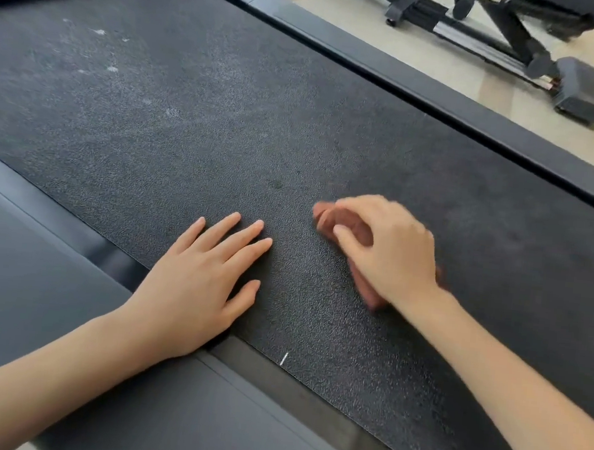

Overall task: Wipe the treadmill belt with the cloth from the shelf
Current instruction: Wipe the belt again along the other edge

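The black textured treadmill belt (226, 116) runs diagonally across the view, with pale dusty marks at its far left. My right hand (387, 248) presses a bunched reddish-brown cloth (329, 217) onto the belt near the middle; the hand is blurred and hides most of the cloth. My left hand (199, 284) lies flat on the belt's near edge, fingers spread, holding nothing.
Dark grey side rails (445, 97) frame the belt on the far side, and a near side rail (30, 271) lies under my left forearm. Another black exercise machine (523, 47) stands on the light floor at the top right.
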The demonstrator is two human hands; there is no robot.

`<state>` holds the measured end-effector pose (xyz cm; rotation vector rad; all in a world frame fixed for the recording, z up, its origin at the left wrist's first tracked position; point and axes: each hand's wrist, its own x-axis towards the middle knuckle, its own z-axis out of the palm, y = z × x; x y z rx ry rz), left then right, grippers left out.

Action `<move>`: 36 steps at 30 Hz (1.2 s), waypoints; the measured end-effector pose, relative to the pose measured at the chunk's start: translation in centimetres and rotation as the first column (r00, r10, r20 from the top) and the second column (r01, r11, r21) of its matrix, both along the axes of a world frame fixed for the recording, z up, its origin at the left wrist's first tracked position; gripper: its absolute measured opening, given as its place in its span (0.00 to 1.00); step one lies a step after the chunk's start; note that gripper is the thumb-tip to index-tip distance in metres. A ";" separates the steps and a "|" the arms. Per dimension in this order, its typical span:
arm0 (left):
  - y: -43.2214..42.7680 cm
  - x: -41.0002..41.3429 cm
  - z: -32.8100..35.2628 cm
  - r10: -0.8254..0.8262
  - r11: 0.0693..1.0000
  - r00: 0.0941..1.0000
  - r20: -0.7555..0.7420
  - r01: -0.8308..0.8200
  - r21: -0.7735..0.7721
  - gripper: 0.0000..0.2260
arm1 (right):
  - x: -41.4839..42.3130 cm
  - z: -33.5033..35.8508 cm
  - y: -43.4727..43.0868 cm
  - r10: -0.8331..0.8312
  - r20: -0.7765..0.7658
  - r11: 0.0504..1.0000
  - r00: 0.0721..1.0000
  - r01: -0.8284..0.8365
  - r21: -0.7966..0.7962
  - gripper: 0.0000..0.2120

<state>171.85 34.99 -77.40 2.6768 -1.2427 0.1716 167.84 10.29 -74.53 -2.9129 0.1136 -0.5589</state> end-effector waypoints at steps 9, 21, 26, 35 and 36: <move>3.7 1.2 0.4 0.030 1.000 0.999 -0.041 -0.030 0.008 0.23 | -0.9 0.0 -0.5 0.099 -0.003 0.990 0.995 -0.098 0.096 0.13; 3.6 1.4 0.1 0.055 0.998 0.998 -0.034 -0.055 -0.005 0.23 | -2.5 1.2 1.9 0.476 -0.065 0.850 0.877 -0.440 0.291 0.21; 3.5 1.4 -0.1 0.066 0.998 0.998 -0.011 -0.066 -0.016 0.22 | -5.1 0.3 3.1 0.076 0.053 0.864 0.996 -0.092 0.495 0.25; 3.5 1.3 -0.1 0.072 0.997 0.997 -0.027 -0.073 -0.029 0.23 | 2.0 0.2 2.8 0.046 -0.066 0.937 0.997 -0.020 0.350 0.17; 3.5 1.3 -0.1 0.073 0.997 0.997 -0.032 -0.074 -0.029 0.23 | 2.5 0.4 2.7 0.057 -0.081 0.934 0.995 -0.024 0.355 0.16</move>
